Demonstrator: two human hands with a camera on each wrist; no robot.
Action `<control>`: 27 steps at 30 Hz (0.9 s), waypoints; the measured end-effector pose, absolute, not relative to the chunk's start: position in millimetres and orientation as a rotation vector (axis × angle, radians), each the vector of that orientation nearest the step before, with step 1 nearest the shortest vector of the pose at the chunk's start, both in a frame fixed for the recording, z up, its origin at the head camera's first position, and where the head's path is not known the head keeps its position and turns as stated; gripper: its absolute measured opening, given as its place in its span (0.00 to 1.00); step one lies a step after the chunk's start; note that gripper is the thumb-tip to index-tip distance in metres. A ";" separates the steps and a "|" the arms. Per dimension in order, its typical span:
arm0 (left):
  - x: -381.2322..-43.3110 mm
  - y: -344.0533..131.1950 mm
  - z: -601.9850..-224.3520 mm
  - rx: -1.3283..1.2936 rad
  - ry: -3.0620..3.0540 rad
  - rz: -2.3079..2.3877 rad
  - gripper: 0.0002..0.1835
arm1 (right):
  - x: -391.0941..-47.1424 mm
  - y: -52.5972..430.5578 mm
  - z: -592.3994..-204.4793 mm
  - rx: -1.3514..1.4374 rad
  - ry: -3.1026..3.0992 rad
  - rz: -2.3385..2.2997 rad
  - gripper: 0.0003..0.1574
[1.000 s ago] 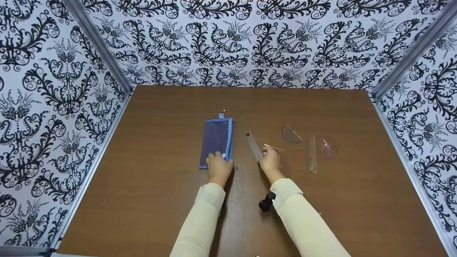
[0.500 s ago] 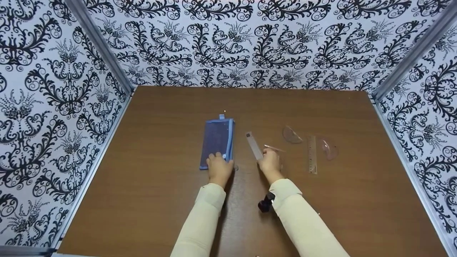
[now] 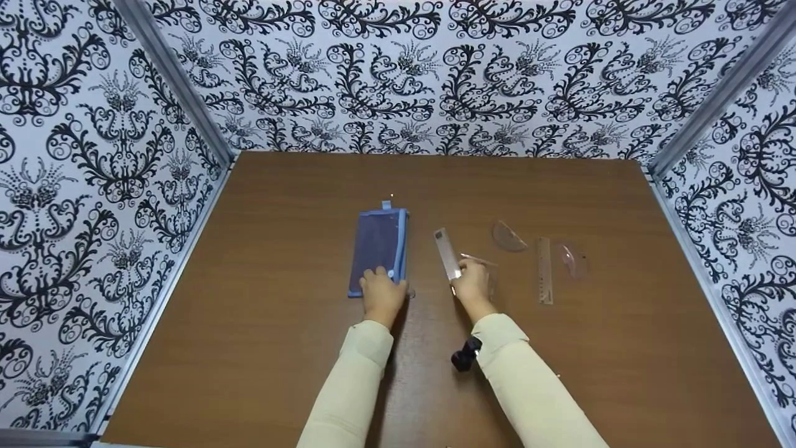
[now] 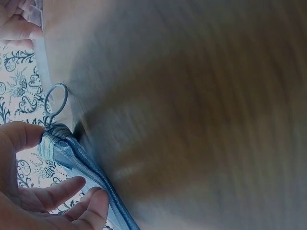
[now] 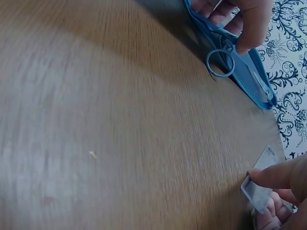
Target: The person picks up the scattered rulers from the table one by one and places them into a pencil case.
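Just right of centre in the head view, the clear ruler (image 3: 446, 253), pinched by the fingers of the right hand (image 3: 472, 283), has swung slightly clockwise, suggesting pick-up is under way, while the left hand's fingers grip the blue pouch (image 3: 376, 242).

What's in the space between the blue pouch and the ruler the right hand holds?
Mostly bare table, with the ring on the pouch poking into the gap. The head view shows the gap; the right wrist view shows the ring best.
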State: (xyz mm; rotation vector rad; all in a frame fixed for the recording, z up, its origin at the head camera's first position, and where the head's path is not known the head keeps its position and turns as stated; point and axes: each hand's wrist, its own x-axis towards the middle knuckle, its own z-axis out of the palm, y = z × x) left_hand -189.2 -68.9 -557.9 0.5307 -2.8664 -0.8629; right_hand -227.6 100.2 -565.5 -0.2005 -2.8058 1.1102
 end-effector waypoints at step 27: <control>-184.9 -71.9 -554.0 0.591 -2.899 -0.942 0.28 | -225.9 107.6 -568.4 -0.246 -2.542 1.624 0.19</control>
